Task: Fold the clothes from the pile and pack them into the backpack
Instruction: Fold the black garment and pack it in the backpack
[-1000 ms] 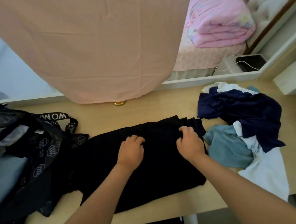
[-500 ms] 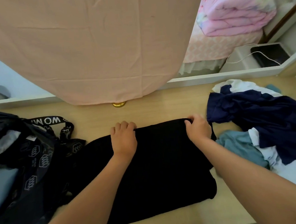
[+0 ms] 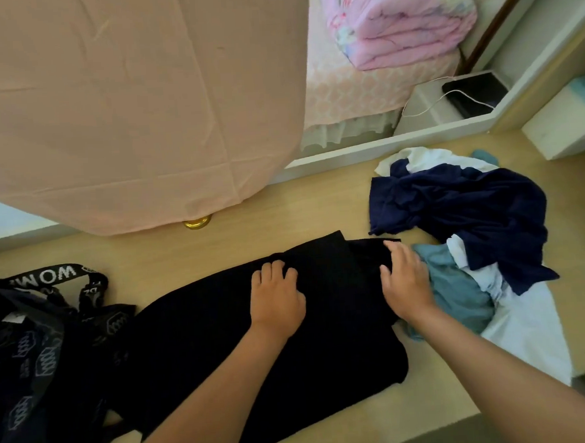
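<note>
Head view, folding stage. A black garment [image 3: 325, 339] lies flat on the wooden table [image 3: 284, 228], its long axis running from lower left to upper right, so that its left end meets the backpack [image 3: 35, 357] and its right end comes just beside the pile [image 3: 474, 244] of unfolded clothes. The left hand [image 3: 277, 297] rests near the middle of the garment's far edge with its fingers bent and their tips on the cloth; whether they nip a fold cannot be told. The right hand [image 3: 406, 279] lies on the garment's right end with its fingers straight and slightly spread, palm down, its outer side against the teal piece [image 3: 460, 293] at the foot of the pile. A navy garment [image 3: 462, 217] tops the pile and a white one [image 3: 530, 326] lies beneath. Judged from this layout, the garment is partly folded and not yet packed. The backpack lies leftward along the garment's long axis, and the left hand is nearer to it. A further fold would probably bring the right end over toward the left, shortening the bundle toward the bag; the right hand, nearer the pile, is better placed to draw the next item.
</note>
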A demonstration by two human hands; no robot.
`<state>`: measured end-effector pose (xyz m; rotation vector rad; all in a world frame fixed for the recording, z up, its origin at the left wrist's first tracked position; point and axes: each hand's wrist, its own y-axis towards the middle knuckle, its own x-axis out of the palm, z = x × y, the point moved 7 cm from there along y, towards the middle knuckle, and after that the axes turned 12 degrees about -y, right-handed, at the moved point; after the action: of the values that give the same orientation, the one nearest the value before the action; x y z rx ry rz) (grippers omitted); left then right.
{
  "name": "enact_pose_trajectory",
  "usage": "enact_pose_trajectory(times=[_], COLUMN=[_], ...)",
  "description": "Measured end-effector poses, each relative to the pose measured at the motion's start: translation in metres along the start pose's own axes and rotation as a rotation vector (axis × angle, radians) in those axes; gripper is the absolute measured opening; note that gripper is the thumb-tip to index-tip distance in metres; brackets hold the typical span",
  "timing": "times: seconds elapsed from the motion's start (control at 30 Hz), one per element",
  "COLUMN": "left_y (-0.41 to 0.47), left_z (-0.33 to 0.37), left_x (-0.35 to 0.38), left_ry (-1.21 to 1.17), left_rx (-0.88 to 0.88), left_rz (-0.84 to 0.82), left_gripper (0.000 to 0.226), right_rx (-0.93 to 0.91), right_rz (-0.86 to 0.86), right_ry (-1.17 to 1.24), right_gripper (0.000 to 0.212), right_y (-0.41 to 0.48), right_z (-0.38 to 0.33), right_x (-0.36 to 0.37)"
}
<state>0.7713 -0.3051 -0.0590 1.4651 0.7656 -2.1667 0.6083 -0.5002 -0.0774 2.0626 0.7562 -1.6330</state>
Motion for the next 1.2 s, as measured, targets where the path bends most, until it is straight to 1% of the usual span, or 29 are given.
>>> enact_pose_trajectory(times=[0.07,0.13,0.2,0.23,0.3,0.37,0.4,0.47,0.53,0.57,0.6,0.63,0.67,0.7,0.73,0.8,0.87,0.97,1.03,1.07,1.1,1.13,1.17,1.2], left_y=[0.015,0.028,0.037,0.042,0.052,0.061,0.065,0.069,0.070,0.071,0.071,0.071,0.072,0.073,0.074,0.075,0.075,0.070,0.063,0.058,0.054,0.050,0.047,0.045], left_z=[0.030,0.066,0.098,0.110,0.117,0.118,0.118,0.123,0.132,0.138,0.142,0.146,0.148,0.149,0.149,0.144,0.132,0.111,0.096,0.090,0.084,0.078,0.072,0.066], left_x=[-0.003,-0.002,0.002,0.008,0.024,0.038,0.040,0.036,0.024,0.015,0.007,-0.002,-0.009,-0.013,-0.016,-0.025,-0.034,-0.040,-0.037,-0.035,-0.030,-0.026,-0.022,-0.019], left_ry=[-0.065,-0.151,-0.182,-0.161,-0.083,-0.014,0.000,-0.019,-0.098,-0.159,-0.216,-0.251,-0.260,-0.251,-0.217,-0.170,-0.255,-0.328,-0.301,-0.283,-0.255,-0.197,-0.097,0.029], left_rx=[0.125,0.330,0.498,0.528,0.477,0.370,0.328,0.311,0.390,0.456,0.526,0.587,0.627,0.643,0.648,0.642,0.584,0.527,0.508,0.491,0.470,0.453,0.452,0.456], left_rz=[0.028,-0.004,-0.066,-0.120,-0.268,-0.402,-0.422,-0.362,-0.232,-0.168,-0.116,-0.086,-0.090,-0.121,-0.157,-0.171,-0.166,-0.157,-0.169,-0.196,-0.235,-0.271,-0.290,-0.300], left_gripper=[0.040,0.039,0.048,0.055,0.065,0.066,0.065,0.061,0.060,0.065,0.073,0.079,0.080,0.074,0.063,0.044,0.034,0.023,0.023,0.027,0.035,0.045,0.056,0.062], right_rx=[0.054,0.050,-0.020,-0.014,0.064,0.094,0.084,0.044,-0.009,-0.017,-0.002,0.030,0.056,0.070,0.084,0.123,0.130,0.026,-0.047,-0.064,-0.074,-0.078,-0.074,-0.073], right_rz=[-0.011,-0.066,-0.150,-0.183,-0.179,-0.120,-0.119,-0.144,-0.141,-0.140,-0.166,-0.221,-0.274,-0.288,-0.285,-0.316,-0.430,-0.625,-0.746,-0.793,-0.843,-0.918,-1.028,-1.151], right_ry=[0.022,-0.033,-0.164,-0.187,-0.190,-0.281,-0.338,-0.367,-0.246,-0.109,0.078,0.267,0.405,0.461,0.481,0.513,0.486,0.271,0.101,0.050,0.047,0.108,0.218,0.331], right_gripper=[0.048,0.052,0.054,0.053,0.051,0.052,0.052,0.044,0.031,0.025,0.018,0.012,0.011,0.011,0.013,0.021,0.029,0.023,0.026,0.031,0.037,0.040,0.040,0.035], right_y=[0.001,0.001,0.000,-0.001,-0.002,-0.004,-0.005,-0.006,-0.004,-0.002,-0.001,-0.001,-0.001,-0.001,-0.001,-0.002,-0.006,-0.013,-0.020,-0.023,-0.027,-0.034,-0.043,-0.053], right_z=[0.021,0.039,0.049,0.055,0.056,0.047,0.039,0.025,0.012,0.007,0.003,-0.001,-0.004,-0.006,-0.007,-0.006,-0.005,-0.008,-0.014,-0.019,-0.025,-0.033,-0.042,-0.052], right_x=[-0.004,-0.001,0.007,0.009,0.003,-0.008,-0.012,-0.011,-0.011,-0.013,-0.015,-0.016,-0.016,-0.019,-0.022,-0.024,-0.024,-0.025,-0.025,-0.024,-0.022,-0.019,-0.015,-0.013])
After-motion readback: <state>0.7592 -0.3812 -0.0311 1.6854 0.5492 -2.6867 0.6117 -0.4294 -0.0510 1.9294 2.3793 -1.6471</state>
